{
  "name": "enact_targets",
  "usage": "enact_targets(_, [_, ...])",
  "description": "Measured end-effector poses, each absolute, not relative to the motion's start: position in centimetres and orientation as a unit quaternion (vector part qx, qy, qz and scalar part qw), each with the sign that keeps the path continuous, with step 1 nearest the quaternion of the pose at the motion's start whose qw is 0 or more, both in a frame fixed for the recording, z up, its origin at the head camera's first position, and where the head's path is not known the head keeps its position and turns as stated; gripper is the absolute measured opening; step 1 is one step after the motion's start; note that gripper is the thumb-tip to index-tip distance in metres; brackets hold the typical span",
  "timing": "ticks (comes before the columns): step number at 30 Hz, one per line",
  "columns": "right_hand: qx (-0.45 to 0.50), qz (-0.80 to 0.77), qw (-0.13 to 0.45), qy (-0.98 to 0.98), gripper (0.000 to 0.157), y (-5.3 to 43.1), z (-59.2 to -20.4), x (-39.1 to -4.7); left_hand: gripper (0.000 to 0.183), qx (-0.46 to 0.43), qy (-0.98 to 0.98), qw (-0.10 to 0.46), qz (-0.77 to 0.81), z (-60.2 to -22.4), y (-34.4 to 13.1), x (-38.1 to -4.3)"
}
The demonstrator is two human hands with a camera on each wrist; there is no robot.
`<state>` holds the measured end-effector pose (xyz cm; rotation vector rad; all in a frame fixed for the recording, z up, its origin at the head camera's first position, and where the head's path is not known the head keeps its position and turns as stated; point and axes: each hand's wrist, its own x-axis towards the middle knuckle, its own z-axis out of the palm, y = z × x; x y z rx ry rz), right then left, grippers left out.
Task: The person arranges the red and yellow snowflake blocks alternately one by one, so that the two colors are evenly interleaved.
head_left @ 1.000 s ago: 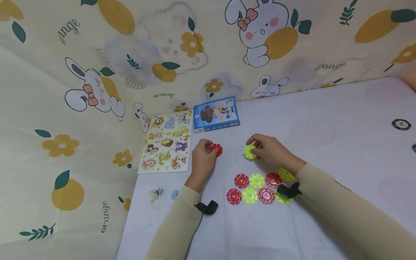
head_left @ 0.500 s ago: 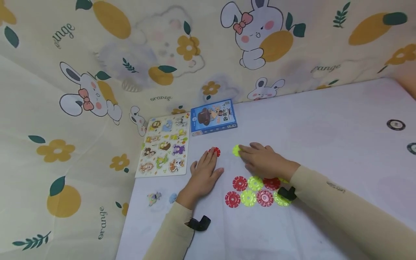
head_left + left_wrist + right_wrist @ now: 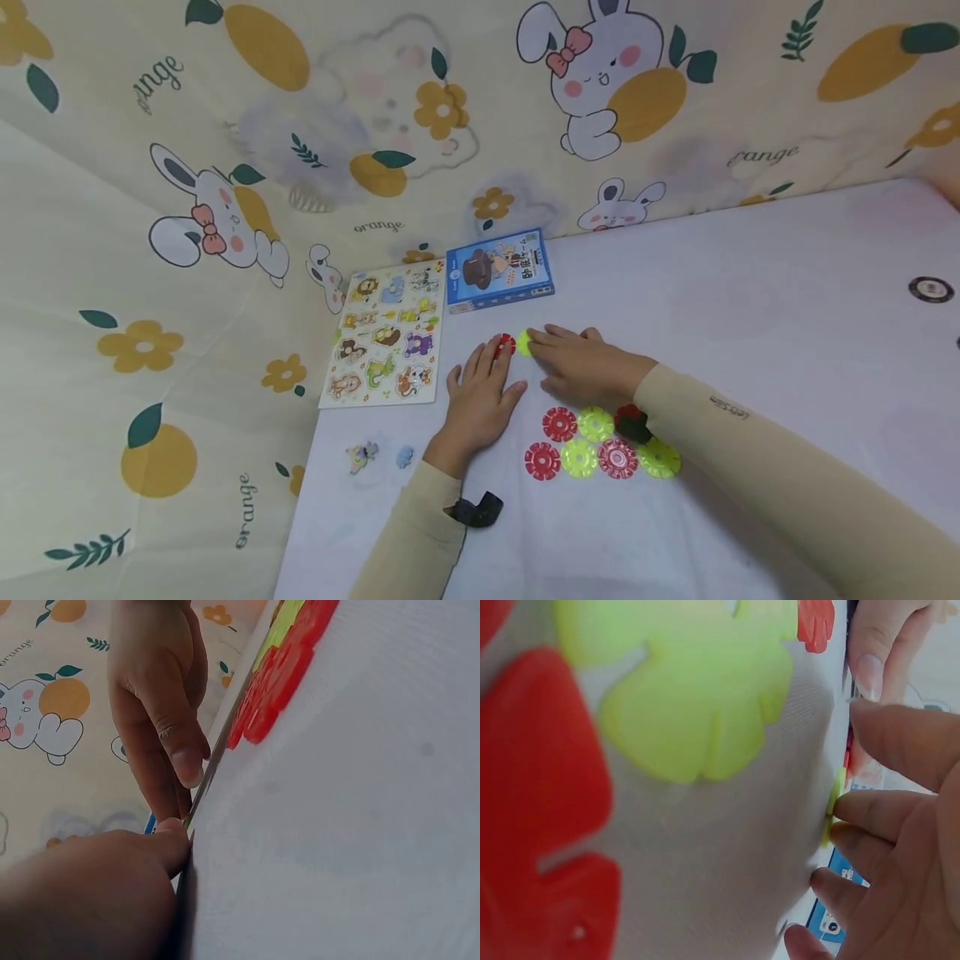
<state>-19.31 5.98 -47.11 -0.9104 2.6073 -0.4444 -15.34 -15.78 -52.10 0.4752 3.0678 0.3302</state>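
My left hand lies flat with straight fingers, its fingertips on a red notched plastic disc. Just right of that disc is a yellow-green notched disc, partly covered by the straight fingers of my right hand. The two discs sit side by side. Nearer to me, two rows of similar discs alternate red and yellow-green, among them a red disc and a yellow-green disc. My right sleeve and its black wrist strap hide part of the upper row. Up close in the right wrist view is another yellow-green disc.
Behind the hands stands a blue game box, with an animal puzzle board to its left. Two small figures, one multicoloured and one blue, lie left of my left forearm. A black-and-white round chip is far right.
Both hands have gone from pinching the discs to lying flat on them. The yellow-green disc has slid left with my right hand, up beside the red one.
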Motion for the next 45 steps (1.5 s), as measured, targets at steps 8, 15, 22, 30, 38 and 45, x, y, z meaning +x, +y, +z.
enact_targets(8, [-0.313,-0.128,0.173,0.925,0.090,5.7,-47.4,-19.4,0.068,0.143,0.983,0.008,0.118,-52.1,-15.7,-15.2])
enact_targets(15, [-0.310,-0.131,0.167,0.927,0.089,6.0,-47.7,-19.4,0.066,0.147,0.982,-0.001,0.121,-52.3,-15.5,-15.5])
enact_targets(22, [-0.247,-0.379,0.197,0.870,0.064,9.2,-46.1,-20.1,0.068,0.162,0.971,-0.025,0.176,-52.2,-15.0,-15.7])
enact_targets(30, [-0.173,-0.575,0.176,0.780,0.041,16.4,-44.8,-17.5,0.073,0.214,0.966,0.007,0.142,-52.0,-13.5,-15.8])
enact_targets(38, [-0.161,-0.512,0.143,0.831,0.048,19.9,-48.1,-14.1,0.075,0.210,0.970,0.018,0.118,-52.0,-13.7,-15.6])
enact_targets(45, [-0.212,-0.385,0.127,0.889,0.055,18.4,-49.3,-12.3,0.075,0.208,0.971,0.015,0.117,-52.0,-14.1,-15.7])
